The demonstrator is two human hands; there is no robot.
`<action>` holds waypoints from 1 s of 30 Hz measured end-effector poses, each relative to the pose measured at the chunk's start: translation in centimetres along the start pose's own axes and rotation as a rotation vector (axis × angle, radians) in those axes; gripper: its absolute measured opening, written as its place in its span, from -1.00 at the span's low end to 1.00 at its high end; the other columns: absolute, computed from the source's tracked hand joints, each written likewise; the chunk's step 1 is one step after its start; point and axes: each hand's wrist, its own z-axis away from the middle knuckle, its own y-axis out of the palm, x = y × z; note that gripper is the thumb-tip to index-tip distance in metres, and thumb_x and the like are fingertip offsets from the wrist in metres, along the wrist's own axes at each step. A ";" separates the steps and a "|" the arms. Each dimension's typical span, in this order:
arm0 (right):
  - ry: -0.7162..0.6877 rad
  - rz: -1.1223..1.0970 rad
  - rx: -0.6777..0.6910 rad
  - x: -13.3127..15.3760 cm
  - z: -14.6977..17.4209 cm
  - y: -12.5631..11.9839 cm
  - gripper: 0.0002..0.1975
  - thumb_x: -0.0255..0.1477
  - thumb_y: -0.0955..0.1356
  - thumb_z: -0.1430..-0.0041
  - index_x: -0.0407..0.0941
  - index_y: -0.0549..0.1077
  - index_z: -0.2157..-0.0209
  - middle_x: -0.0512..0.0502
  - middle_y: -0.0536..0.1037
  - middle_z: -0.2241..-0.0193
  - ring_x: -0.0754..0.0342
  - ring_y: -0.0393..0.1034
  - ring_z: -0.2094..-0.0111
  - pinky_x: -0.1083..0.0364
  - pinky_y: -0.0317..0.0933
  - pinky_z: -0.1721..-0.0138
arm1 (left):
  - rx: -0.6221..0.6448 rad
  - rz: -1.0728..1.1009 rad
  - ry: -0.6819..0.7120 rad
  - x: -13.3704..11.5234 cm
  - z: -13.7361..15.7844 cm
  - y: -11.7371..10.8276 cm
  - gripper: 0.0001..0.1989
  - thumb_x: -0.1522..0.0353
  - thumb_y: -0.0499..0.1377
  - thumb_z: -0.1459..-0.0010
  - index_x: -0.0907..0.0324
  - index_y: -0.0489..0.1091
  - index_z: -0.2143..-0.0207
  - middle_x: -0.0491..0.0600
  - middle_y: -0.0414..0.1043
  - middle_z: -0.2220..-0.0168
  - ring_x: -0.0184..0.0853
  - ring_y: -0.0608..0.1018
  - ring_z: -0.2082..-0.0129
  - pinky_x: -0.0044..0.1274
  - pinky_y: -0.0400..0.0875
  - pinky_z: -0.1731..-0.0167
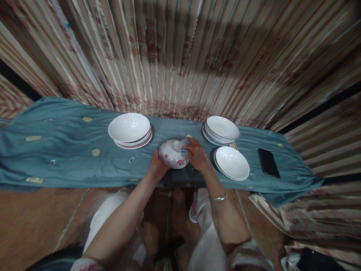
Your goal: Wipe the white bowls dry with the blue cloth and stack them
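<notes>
In the head view a white bowl (171, 155) with red printed marks is tipped over, its foot ring and outer side facing up. My left hand (158, 164) is closed on the bowl's left rim and holds it above the cloth-covered table. My right hand (197, 153) is closed on a small pale blue-grey cloth (184, 144), which is pressed against the bowl near its foot. The fingers partly hide the cloth.
A stack of white bowls and plates (129, 128) stands on the left of the teal tablecloth (70, 150). To the right are another stack of dishes (222, 128), a smaller stack (232, 163) and a black phone (268, 163). Pleated curtains (169, 56) hang behind.
</notes>
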 end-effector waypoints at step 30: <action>-0.006 0.090 0.069 2.2 -1.2 0.9 -0.56 -0.62 0.22 -0.25 -0.13 0.57 -0.06 -0.25 0.25 -0.34 -0.16 0.05 -0.37 -0.19 0.03 -0.36 | 0.044 -0.020 0.044 0.1 0.5 0.7 -0.45 0.22 -0.27 -0.44 0.21 0.33 -0.21 0.15 0.48 -0.15 -0.19 0.49 -0.19 -0.34 0.42 -0.13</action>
